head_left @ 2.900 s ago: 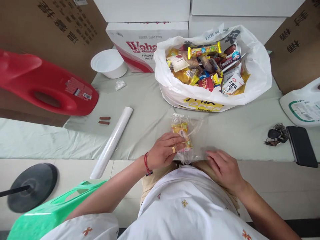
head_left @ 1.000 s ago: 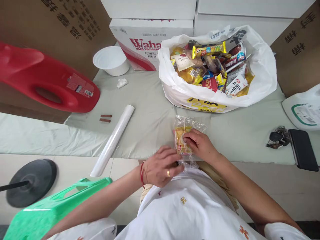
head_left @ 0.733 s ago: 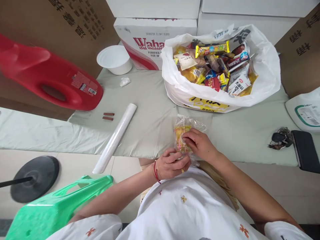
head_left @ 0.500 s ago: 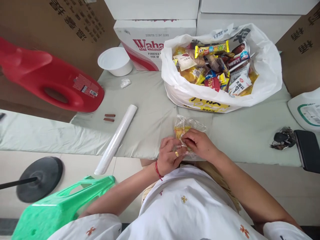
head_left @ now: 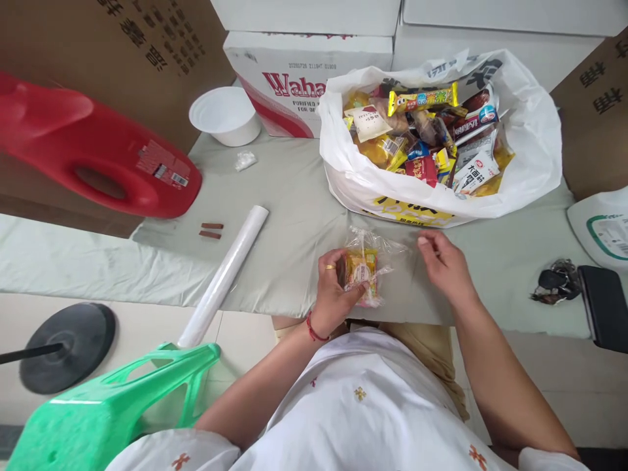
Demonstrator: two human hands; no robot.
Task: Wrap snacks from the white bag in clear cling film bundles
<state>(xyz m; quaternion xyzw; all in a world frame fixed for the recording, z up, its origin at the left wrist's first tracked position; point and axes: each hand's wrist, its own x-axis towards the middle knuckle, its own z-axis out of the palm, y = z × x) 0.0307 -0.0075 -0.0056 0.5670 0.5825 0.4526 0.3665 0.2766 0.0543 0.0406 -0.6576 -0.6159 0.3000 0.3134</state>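
Note:
My left hand [head_left: 333, 288] grips a small yellow and red snack packet [head_left: 362, 265] at the table's front edge. Its thumb presses on the packet's lower part, and its fingers lie along the left side. Crumpled clear plastic film [head_left: 385, 245] covers the packet and spreads out above it and to its right. Apart from the packet, to its right, my right hand [head_left: 445, 267] hovers with fingers curled together. Whether anything thin is between those fingertips I cannot make out.
A white bag [head_left: 338, 163] of assorted snacks stands behind my hands. Leftward lie a film roll [head_left: 223, 278], two brown strips [head_left: 210, 230], a white bowl [head_left: 228, 124] and a red jug [head_left: 161, 190]. Keys [head_left: 557, 281] and a phone [head_left: 603, 307] sit at the right; a green stool [head_left: 93, 418] stands lower left.
My right hand has left the packet and moved right. My left hand has shifted to the packet's left side, so more of the packet shows. The view has shifted slightly.

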